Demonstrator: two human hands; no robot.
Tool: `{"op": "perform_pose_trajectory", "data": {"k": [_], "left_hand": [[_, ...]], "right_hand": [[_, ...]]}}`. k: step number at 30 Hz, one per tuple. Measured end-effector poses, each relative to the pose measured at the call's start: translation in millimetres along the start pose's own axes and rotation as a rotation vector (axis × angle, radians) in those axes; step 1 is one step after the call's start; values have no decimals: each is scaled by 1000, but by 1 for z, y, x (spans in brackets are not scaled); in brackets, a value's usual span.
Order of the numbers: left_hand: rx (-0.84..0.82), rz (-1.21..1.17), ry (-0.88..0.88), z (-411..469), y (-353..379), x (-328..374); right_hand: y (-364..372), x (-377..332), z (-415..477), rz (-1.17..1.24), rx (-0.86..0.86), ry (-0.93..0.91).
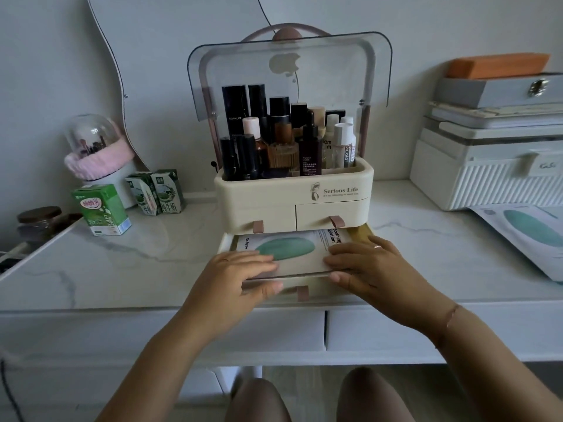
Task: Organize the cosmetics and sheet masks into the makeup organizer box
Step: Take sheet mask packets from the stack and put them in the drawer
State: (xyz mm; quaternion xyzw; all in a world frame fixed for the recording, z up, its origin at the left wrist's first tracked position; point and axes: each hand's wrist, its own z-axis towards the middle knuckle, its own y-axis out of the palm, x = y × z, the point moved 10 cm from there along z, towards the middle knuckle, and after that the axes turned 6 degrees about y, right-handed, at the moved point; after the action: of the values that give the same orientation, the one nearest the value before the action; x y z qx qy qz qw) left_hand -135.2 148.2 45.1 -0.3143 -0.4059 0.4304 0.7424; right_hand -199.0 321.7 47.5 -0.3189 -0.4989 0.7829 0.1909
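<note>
A cream makeup box point(292, 193) stands in the middle of the white tabletop point(137, 263). Its clear lid point(289, 71) is flipped up. The top part is full of bottles and tubes point(286, 141) standing up close together. Under them are two small drawers, side by side and pushed in, each with a little pink tab.

The big bottom drawer point(292, 287) is pulled out toward the person. A stack of sheet masks point(286, 251) lies flat inside it. The top mask is white with a green oval on it.

Both hands rest on the stack. The left hand point(240, 269) lies flat on the left side of the masks, fingers spread out, and its thumb hooks over the front edge of the drawer. The right hand point(368, 263) lies flat on the right side of the masks, and its thumb is at the drawer front too. There is a ring on one finger. Each grip is apart and pressing down, not closed around anything.

More sheet masks point(524, 236) lie on the tabletop far to the right, well apart from the drawer. Behind them is a white ribbed case point(487, 172) with gray boxes piled on top. On the left stand green milk cartons point(103, 208) and a clear dome with a pink band point(94, 147).
</note>
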Motion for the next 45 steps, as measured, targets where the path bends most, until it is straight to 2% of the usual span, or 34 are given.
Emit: {"op": "perform_pose_trajectory", "data": {"k": [3, 5, 7, 12, 18, 24, 28, 31, 34, 37, 40, 45], "left_hand": [[181, 125, -11, -11, -8, -3], [280, 79, -123, -20, -11, -16], [310, 3, -206, -23, -5, -26], [325, 178, -107, -18, -2, -12], [391, 144, -61, -24, -12, -2], [439, 151, -92, -6, -29, 32], [390, -275, 4, 53, -11, 101], [156, -718, -39, 111, 58, 155], [-137, -972, -260, 158, 151, 197], [-282, -1092, -496, 181, 225, 217], [-306, -1138, -625, 194, 268, 231], [-196, -1357, -780, 211, 291, 243]], "right_hand": [[-9, 7, -14, 13, 206, 26], [-10, 20, -18, 71, 308, 122], [-9, 30, -18, 135, 354, 206], [-7, 34, -16, 137, 377, 191], [-17, 26, -28, 148, 360, 97], [-22, 36, -42, 243, 408, 152], [-63, 105, -68, 350, 608, 374], [-95, 189, -98, 286, 711, 632], [-117, 283, -130, 272, 650, 926], [-126, 349, -157, 222, 439, 1137], [-128, 372, -161, 89, 271, 1147], [-125, 372, -149, 212, 302, 988]]}}
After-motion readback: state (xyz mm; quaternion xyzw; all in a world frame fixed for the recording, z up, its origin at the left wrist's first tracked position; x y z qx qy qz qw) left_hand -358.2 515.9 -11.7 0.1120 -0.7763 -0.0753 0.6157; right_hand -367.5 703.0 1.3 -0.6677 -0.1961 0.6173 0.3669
